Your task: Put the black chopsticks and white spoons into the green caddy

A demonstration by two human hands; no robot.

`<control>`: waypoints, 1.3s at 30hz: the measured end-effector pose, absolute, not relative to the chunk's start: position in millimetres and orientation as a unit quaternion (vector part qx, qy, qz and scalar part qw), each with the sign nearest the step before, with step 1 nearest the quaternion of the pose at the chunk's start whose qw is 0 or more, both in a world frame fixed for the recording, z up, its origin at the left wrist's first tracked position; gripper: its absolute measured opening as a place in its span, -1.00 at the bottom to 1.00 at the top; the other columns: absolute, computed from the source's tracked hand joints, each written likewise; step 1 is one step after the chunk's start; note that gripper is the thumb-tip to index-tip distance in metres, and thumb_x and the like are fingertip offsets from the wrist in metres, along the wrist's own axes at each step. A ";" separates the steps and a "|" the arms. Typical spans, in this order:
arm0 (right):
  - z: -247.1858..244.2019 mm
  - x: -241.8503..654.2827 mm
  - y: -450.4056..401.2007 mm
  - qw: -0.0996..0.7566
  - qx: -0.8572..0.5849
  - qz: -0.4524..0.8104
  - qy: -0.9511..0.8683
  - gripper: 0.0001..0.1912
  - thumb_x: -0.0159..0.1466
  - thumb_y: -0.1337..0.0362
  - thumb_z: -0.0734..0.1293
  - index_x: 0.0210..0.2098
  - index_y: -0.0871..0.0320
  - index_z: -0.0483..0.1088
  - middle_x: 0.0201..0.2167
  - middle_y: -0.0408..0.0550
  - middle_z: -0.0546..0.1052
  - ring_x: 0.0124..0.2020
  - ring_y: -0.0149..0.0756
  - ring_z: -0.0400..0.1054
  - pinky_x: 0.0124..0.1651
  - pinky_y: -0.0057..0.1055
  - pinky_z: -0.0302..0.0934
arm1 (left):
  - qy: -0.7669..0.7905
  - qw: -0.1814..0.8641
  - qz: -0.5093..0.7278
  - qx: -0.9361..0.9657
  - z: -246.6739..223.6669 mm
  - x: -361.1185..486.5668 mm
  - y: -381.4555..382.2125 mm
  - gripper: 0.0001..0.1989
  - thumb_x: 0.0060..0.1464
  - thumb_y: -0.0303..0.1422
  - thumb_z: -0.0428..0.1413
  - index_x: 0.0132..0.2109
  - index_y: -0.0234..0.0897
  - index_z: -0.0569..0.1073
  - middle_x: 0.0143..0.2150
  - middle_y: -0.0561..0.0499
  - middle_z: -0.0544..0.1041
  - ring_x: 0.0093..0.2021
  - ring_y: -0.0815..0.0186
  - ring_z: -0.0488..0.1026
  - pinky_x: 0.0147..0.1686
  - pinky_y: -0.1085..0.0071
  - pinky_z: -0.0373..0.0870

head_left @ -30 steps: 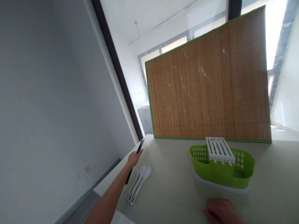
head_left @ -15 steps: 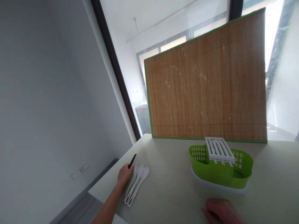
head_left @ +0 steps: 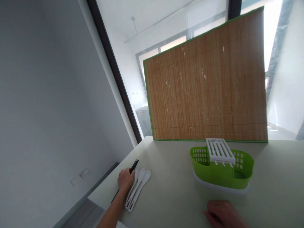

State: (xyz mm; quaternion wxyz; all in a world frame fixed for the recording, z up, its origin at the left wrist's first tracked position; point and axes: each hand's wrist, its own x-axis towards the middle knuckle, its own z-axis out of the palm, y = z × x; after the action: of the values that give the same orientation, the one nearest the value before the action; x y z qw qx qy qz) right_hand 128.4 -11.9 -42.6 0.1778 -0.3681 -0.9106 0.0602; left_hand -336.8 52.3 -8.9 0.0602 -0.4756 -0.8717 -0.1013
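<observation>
At the table's left edge, my left hand [head_left: 125, 180] is closed round thin black chopsticks [head_left: 134, 166]. Their tips stick out past the fingers, and another length shows behind the wrist. Just right of that hand lie several white spoons [head_left: 140, 186] side by side, bowls pointing away from me. My right hand [head_left: 224, 212] rests on the table at the lower right, fingers curled in, with nothing visible in it. Beyond it stands a green caddy [head_left: 217, 174] with perforated walls on a white base. A white slotted rack [head_left: 219, 151] with small hooks spans the caddy's middle.
A brown bamboo mat [head_left: 206, 85] edged in green stands upright at the back of the white table [head_left: 169, 190], before a glass partition. To the left, past the table's edge, is a grey wall [head_left: 52, 95] with sockets [head_left: 80, 177] low down.
My left hand has shifted slightly down and left, and more of the chopsticks shows at both ends of it. The view has turned a little. My right hand stays beside the caddy.
</observation>
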 end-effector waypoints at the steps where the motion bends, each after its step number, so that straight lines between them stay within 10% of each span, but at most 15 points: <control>1: -42.3 128.3 -12.1 0.180 -0.369 0.064 -0.910 -0.66 0.31 0.23 0.09 -0.57 0.13 0.24 -0.58 -0.13 0.45 -0.54 -0.39 0.31 -0.47 -0.42 -0.09 | -0.873 0.060 -0.098 -0.473 -7.4 -336.6 51.2 -0.53 0.13 -0.12 -0.13 0.02 -0.32 0.40 -0.03 -0.24 0.43 0.01 -0.01 0.34 -0.09 0.21 0.27; 10: -41.8 127.7 -14.3 0.163 -0.378 0.061 -0.909 -0.67 0.30 0.24 0.10 -0.55 0.14 0.27 -0.56 -0.12 0.47 -0.52 -0.38 0.34 -0.46 -0.41 -0.09 | -0.883 0.060 -0.103 -0.455 27.0 -328.0 49.0 -0.51 0.14 -0.07 -0.14 0.02 -0.28 0.42 0.00 -0.23 0.42 0.04 -0.06 0.31 -0.07 0.10 0.27; 17: -44.8 124.6 -16.0 0.145 -0.374 0.033 -0.915 -0.71 0.29 0.24 0.13 -0.53 0.13 0.30 -0.53 -0.15 0.49 -0.49 -0.37 0.37 -0.45 -0.39 -0.12 | -0.593 0.009 -0.354 -0.723 96.3 -165.0 46.9 -0.69 0.18 -0.20 -0.06 -0.04 -0.22 0.41 -0.05 -0.02 0.43 -0.40 0.38 0.40 -0.25 0.42 0.36; 25: -51.2 120.5 -13.9 0.144 -0.366 -0.007 -0.919 -0.78 0.23 0.32 0.18 -0.54 0.13 0.31 -0.55 -0.17 0.49 -0.50 -0.34 0.41 -0.48 -0.37 -0.13 | -0.447 0.030 -0.225 -0.866 96.0 -17.1 32.1 -0.73 0.11 -0.21 0.08 -0.07 -0.22 0.42 -0.13 -0.08 0.49 -0.20 0.20 0.46 -0.27 0.36 0.40; 39: -54.3 124.9 -13.9 0.133 -0.362 0.022 -0.922 -0.81 0.21 0.35 0.19 -0.52 0.11 0.32 -0.54 -0.20 0.50 -0.49 -0.36 0.42 -0.48 -0.43 -0.06 | -0.512 0.092 -0.117 -0.846 110.0 -30.8 58.3 -0.74 0.09 -0.13 0.10 -0.24 -0.26 0.41 -0.25 -0.01 0.53 -0.27 0.25 0.49 -0.32 0.40 0.37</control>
State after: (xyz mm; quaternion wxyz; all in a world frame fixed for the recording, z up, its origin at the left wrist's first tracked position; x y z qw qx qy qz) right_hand 124.9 -13.9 -54.3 0.1334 -0.3616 -0.9225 0.0222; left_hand -30.8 58.3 110.0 0.0917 -0.8458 -0.5123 -0.1174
